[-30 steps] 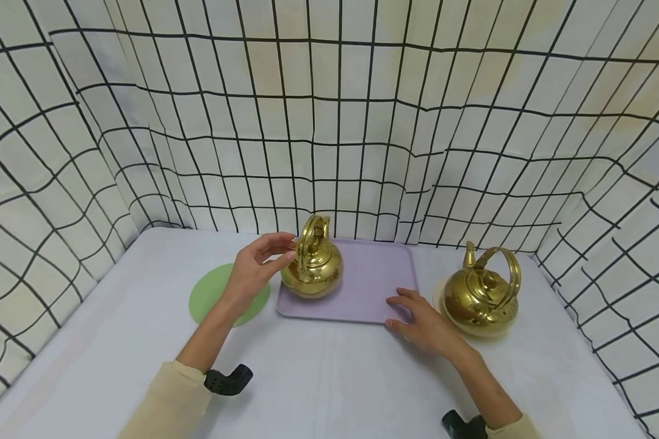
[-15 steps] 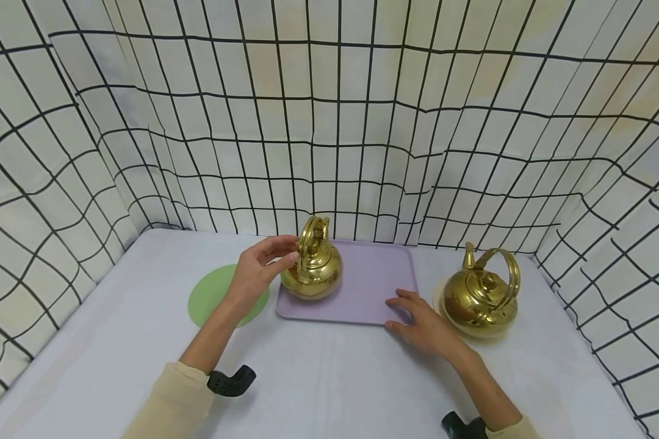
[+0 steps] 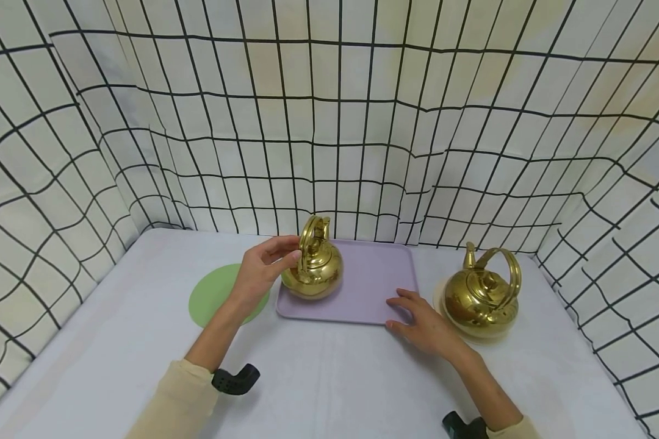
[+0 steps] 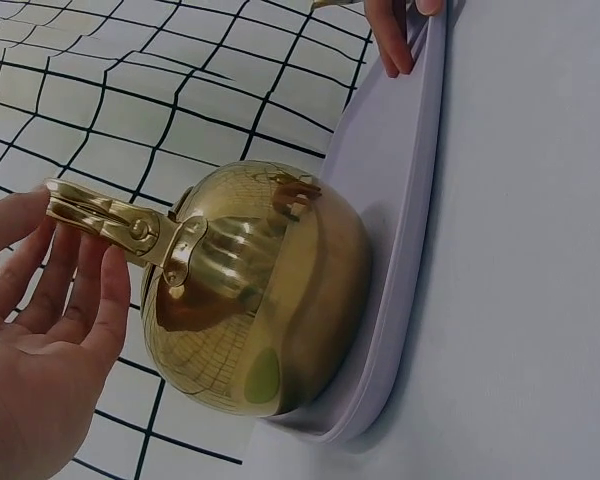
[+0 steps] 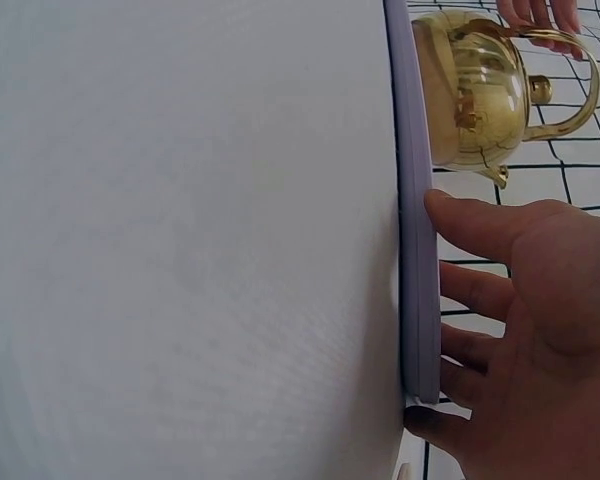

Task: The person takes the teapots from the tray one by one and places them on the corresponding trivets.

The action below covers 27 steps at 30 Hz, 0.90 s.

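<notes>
A shiny gold-coloured kettle (image 3: 321,268) with a raised hoop handle stands on the left part of a lilac tray (image 3: 370,277). My left hand (image 3: 260,268) is at that handle from the left, thumb and fingertips touching or very close to it. In the left wrist view, the thumb lies by the handle's end (image 4: 80,205) and the fingers beneath it, not wrapped round. At the tray's front right corner, my right hand (image 3: 417,320) rests with fingers spread, its thumb against the near rim (image 5: 410,180). A second gold-coloured kettle (image 3: 480,302) stands to the right.
Left of the tray lies a green round mat (image 3: 208,296), partly behind my left forearm. The right kettle sits on a pale round mat (image 3: 439,292). White sheets with a black grid (image 3: 357,158) enclose the back and sides of the white table (image 3: 329,378).
My left hand has shifted slightly right, closer to the kettle's handle. My right hand, both kettles and the tray look unmoved.
</notes>
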### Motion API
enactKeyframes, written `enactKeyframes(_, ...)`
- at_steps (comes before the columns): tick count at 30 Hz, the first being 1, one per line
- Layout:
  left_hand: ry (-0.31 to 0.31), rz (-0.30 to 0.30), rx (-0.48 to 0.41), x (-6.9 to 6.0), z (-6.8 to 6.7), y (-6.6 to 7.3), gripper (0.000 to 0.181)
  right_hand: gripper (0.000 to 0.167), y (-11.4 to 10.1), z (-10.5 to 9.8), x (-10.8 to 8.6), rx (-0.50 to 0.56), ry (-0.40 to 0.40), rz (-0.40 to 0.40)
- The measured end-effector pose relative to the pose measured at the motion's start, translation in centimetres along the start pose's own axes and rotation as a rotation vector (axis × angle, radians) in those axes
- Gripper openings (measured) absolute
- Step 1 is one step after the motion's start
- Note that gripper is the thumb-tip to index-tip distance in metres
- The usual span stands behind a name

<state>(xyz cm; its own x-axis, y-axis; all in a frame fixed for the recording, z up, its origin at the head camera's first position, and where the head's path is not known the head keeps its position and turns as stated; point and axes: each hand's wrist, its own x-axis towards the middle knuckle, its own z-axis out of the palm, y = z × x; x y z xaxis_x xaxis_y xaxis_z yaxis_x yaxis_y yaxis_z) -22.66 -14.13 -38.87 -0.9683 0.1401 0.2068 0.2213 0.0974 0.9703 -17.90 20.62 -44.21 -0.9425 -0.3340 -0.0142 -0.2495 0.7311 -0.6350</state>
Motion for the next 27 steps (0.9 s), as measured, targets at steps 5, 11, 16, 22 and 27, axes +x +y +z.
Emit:
enactKeyframes(5,-0.001,-0.020,-0.018,0.02,0.12,-0.09,0.040,0.046,0.11,0.05,-0.02,-0.003,0.003,-0.010)
enactKeyframes(11,-0.004,-0.025,-0.023,0.06,0.21,-0.03,0.040,0.046,0.07,0.04,-0.07,-0.002,0.006,-0.022)
enactKeyframes(16,-0.009,-0.036,-0.017,0.18,0.24,0.01,0.041,0.046,0.18,0.06,-0.07,-0.005,0.009,-0.031)
enactKeyframes(22,-0.017,-0.050,0.000,0.29,0.26,0.13,0.043,0.047,0.18,0.04,-0.07,-0.002,0.002,-0.018)
enactKeyframes(27,-0.020,-0.059,0.007,0.36,0.30,0.23,0.043,0.047,0.10,-0.01,-0.11,-0.002,-0.001,-0.011)
